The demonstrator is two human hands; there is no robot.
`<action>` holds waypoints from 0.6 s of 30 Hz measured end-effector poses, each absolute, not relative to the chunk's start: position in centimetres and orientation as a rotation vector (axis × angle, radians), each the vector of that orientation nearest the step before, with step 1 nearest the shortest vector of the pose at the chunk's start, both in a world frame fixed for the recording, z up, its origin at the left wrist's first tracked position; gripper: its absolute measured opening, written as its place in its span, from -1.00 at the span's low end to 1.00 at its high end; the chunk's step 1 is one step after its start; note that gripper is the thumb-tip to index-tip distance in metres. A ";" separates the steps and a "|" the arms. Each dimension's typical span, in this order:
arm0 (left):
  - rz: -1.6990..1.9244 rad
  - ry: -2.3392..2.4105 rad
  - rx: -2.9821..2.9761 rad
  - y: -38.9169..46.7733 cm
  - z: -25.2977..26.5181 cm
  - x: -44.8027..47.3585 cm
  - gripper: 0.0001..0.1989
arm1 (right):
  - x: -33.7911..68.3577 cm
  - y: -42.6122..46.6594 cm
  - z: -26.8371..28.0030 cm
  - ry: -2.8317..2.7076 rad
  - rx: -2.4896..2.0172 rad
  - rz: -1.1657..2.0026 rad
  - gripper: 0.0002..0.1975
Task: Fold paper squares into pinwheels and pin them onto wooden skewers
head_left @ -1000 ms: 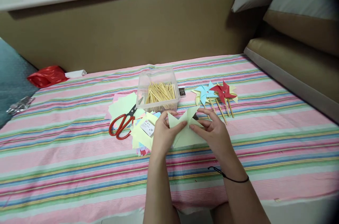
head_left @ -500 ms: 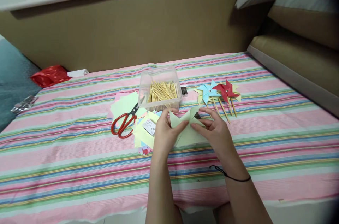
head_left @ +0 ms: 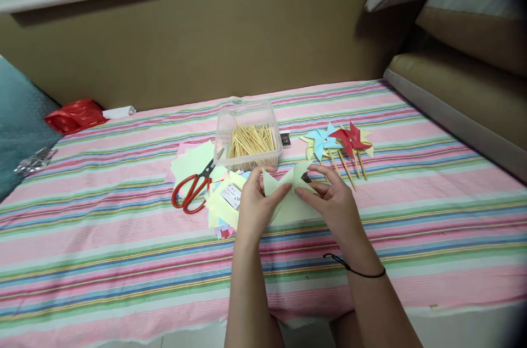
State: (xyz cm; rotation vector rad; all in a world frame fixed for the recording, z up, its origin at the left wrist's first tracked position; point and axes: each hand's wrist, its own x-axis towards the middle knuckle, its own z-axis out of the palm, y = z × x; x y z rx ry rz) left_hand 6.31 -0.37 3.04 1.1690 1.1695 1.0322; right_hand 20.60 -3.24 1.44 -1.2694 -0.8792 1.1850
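A pale green sheet of paper [head_left: 297, 209] with cut, curled-up flaps is held between both hands over the striped cloth. My left hand [head_left: 257, 200] is closed on its left side, the thumb pressing near the middle. My right hand [head_left: 335, 198] pinches it from the right, its thumb close to the other thumb at the centre. Beyond the hands stands a clear plastic box [head_left: 222, 136] of thin wooden sticks [head_left: 252, 140]. Finished paper pinwheels on sticks lie to the right, a blue pinwheel [head_left: 323, 142] and a red pinwheel [head_left: 349, 139] on top.
Red-handled scissors [head_left: 191, 194] lie left of the hands, beside loose coloured paper sheets [head_left: 216, 208] and a white card [head_left: 231, 195]. A red plastic bag [head_left: 76, 116] sits at the far left. The striped cloth [head_left: 123, 260] runs up to a brown sofa back [head_left: 197, 46].
Both hands stay at the centre of the green paper, with only slight finger movement. The whole view has shifted a little.
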 end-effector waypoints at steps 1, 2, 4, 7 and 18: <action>1.031 1.177 1.178 -0.4 3.0 6.3 -0.62 | 20.6 -3.2 1.5 -0.886 -1.273 1.179 -0.48; 1.028 1.184 1.185 -0.4 3.0 6.3 -0.63 | 20.6 -3.3 1.5 -0.892 -1.278 1.173 -0.49; 1.024 1.189 1.188 -0.4 3.1 6.3 -0.64 | 20.6 -3.2 1.4 -0.899 -1.282 1.168 -0.49; 1.026 1.179 1.188 -0.4 3.1 6.3 -0.63 | 20.6 -3.1 1.3 -0.893 -1.265 1.186 -0.48; 1.057 1.260 1.338 -0.3 2.2 6.0 -0.64 | 20.7 -3.0 1.0 -0.899 -1.267 1.198 -0.45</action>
